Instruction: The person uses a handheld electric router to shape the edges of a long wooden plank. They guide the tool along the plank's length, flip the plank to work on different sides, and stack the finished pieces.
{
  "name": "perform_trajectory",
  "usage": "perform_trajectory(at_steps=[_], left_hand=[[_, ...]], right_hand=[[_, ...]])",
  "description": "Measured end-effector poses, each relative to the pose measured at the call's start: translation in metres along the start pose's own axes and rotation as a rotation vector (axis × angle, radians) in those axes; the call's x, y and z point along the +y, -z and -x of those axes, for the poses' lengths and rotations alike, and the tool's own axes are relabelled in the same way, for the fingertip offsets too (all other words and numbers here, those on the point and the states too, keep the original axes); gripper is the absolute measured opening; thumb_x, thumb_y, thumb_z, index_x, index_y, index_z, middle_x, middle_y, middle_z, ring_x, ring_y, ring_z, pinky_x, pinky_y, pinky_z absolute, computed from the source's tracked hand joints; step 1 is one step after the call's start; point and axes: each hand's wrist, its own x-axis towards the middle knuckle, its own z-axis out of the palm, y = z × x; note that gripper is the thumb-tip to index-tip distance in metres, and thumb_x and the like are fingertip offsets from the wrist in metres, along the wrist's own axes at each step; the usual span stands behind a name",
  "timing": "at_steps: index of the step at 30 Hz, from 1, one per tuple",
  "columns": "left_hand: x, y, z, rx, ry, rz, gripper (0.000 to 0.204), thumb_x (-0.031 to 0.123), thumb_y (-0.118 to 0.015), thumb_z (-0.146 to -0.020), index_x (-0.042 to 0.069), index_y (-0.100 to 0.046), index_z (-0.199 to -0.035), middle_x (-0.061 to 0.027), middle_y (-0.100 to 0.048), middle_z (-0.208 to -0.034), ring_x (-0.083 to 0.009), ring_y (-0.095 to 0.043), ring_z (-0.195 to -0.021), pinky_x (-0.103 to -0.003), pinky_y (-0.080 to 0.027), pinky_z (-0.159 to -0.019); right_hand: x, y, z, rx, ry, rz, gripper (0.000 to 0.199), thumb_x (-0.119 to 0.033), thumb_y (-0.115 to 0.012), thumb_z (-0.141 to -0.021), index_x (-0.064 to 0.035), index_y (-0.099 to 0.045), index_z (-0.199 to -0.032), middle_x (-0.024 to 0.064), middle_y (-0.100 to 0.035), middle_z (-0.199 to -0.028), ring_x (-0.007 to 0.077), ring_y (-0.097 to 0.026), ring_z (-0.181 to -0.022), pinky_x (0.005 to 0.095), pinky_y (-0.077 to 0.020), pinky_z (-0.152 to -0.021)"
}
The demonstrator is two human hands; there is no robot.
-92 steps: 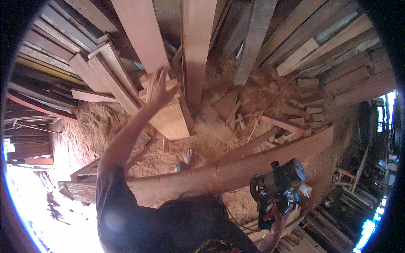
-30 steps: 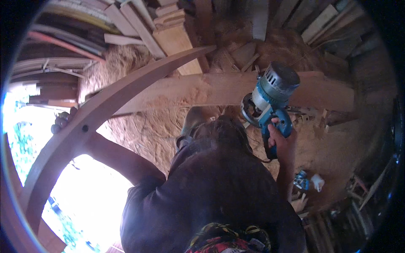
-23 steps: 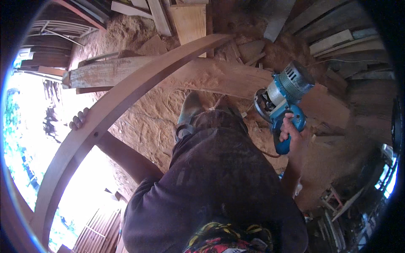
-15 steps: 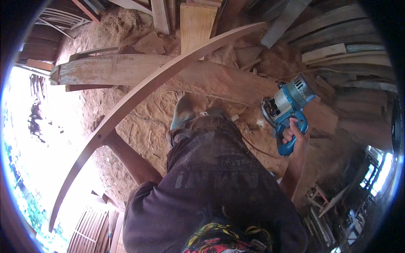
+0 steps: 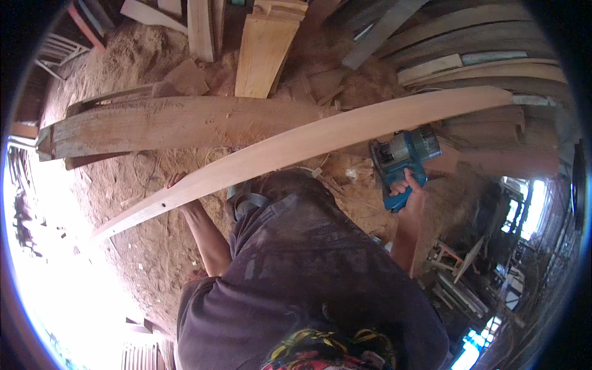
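Observation:
A long pale wooden board (image 5: 290,145) with a dark hole near its left end slants across the view, its right end higher. My left hand (image 5: 180,190) grips this board from beneath, left of the middle; fingertips show over the far edge and the rest is hidden behind the wood. On the right, my right hand (image 5: 408,184) is wrapped round the blue handle of a handheld router (image 5: 404,151). The router is tilted sideways, base toward the left, and the board covers part of its upper edge.
A thick, dusty plank (image 5: 179,120) lies across the sawdust-covered ground (image 5: 135,203) in front of me. Upright timber (image 5: 262,52) stands beyond it. Stacked boards (image 5: 468,37) fill the far right. A small wooden stool-like frame (image 5: 456,259) is at lower right.
The board has swung clockwise and turned to show its broad face; its right end is now above the router. My left hand moved right with it; the router shifted slightly left.

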Motion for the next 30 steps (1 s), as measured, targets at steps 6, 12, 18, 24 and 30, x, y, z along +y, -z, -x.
perform_trajectory(at_steps=[6, 12, 18, 24, 30], left_hand=[[-0.058, -0.061, -0.038, -0.060, 0.223, -0.081, 0.026, 0.031, -0.065, -0.098, 0.019, -0.072, -0.076, 0.0039, -0.070, -0.080, -0.0154, -0.063, -0.081, -0.037, -0.053, -0.081], [-0.090, -0.094, -0.064, -0.102, 0.320, -0.190, 0.023, 0.039, -0.060, -0.097, 0.018, -0.066, -0.089, 0.0011, -0.064, -0.093, -0.0187, -0.059, -0.091, -0.041, -0.049, -0.088], [-0.102, -0.098, -0.081, -0.057, 0.324, -0.314, 0.031, 0.048, -0.056, -0.097, 0.018, -0.060, -0.101, -0.0018, -0.059, -0.105, -0.0220, -0.055, -0.101, -0.044, -0.045, -0.094], [-0.120, -0.111, -0.084, -0.046, 0.286, -0.431, 0.043, 0.056, -0.051, -0.096, 0.017, -0.054, -0.114, -0.0046, -0.053, -0.118, -0.0252, -0.050, -0.111, -0.048, -0.041, -0.101], [-0.143, -0.113, -0.071, -0.006, 0.201, -0.544, 0.057, 0.065, -0.047, -0.095, 0.017, -0.047, -0.126, -0.0074, -0.047, -0.130, -0.0285, -0.046, -0.122, -0.051, -0.037, -0.107]], right_hand=[[0.021, 0.014, 0.007, 0.102, 0.020, -0.125, 0.023, -0.023, -0.081, -0.095, -0.0110, -0.066, -0.108, -0.0030, -0.050, -0.074, 0.0119, -0.051, -0.060, 0.0322, -0.0459, -0.056], [0.042, 0.033, 0.024, 0.097, 0.032, -0.243, 0.021, -0.022, -0.077, -0.099, -0.0092, -0.067, -0.113, -0.0055, -0.051, -0.073, 0.0080, -0.052, -0.060, 0.0277, -0.0467, -0.056], [0.072, 0.054, 0.043, 0.111, -0.014, -0.438, 0.021, -0.019, -0.078, -0.095, -0.0104, -0.068, -0.112, -0.0033, -0.054, -0.075, 0.0120, -0.055, -0.060, 0.0345, -0.0485, -0.052], [0.073, 0.051, 0.070, 0.199, 0.058, -0.252, 0.021, -0.019, -0.078, -0.098, -0.0089, -0.068, -0.114, -0.0045, -0.051, -0.073, 0.0079, -0.053, -0.059, 0.0283, -0.0463, -0.053], [0.094, 0.097, 0.047, 0.309, -0.104, -0.359, 0.015, -0.016, -0.078, -0.094, -0.0116, -0.064, -0.098, -0.0009, -0.054, -0.068, 0.0136, -0.054, -0.054, 0.0330, -0.0501, -0.051]])
